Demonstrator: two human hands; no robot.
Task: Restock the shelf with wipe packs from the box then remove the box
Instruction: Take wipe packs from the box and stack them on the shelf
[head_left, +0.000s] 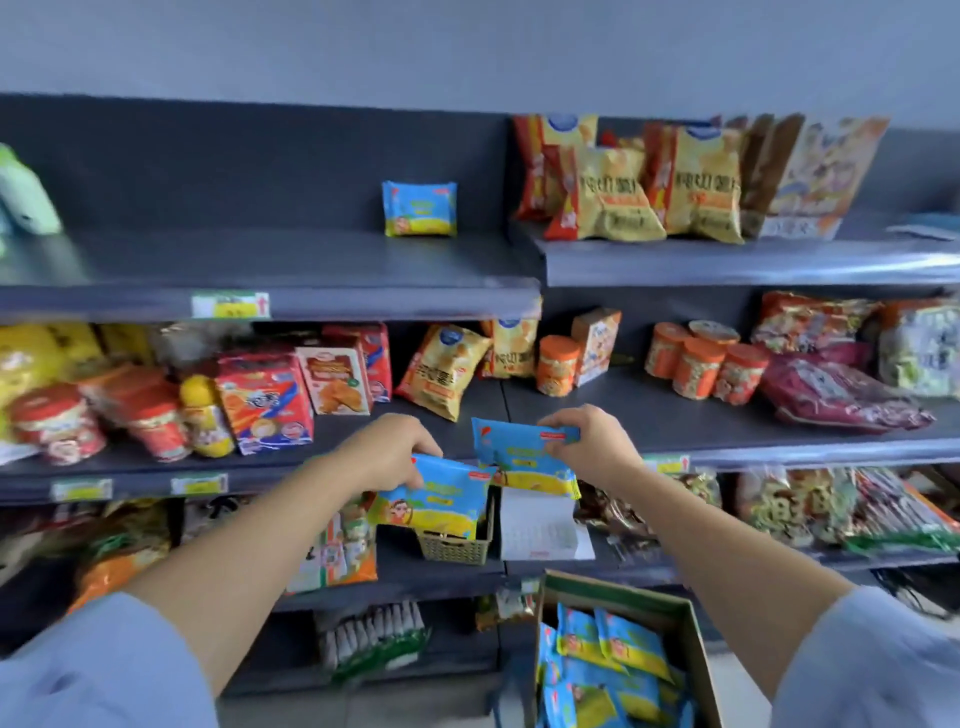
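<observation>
I log restocking as barely begun: 1 wipe pack (420, 208) stands on the top shelf (260, 260), my left hand (387, 452) pinches a 2nd pack (441, 501) and my right hand (592, 444) a 3rd pack (519, 452) below it, and the box (618, 590), lower right, holds many more, unremoved.

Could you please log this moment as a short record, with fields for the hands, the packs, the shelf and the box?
left hand: grips left pack by its top edge
right hand: grips right pack by its top corner
top shelf: one shelved pack, upright against the back panel
box: open, lower right, with boxed packs inside
task state: restocking under way; box not yet emptied or removed
</observation>
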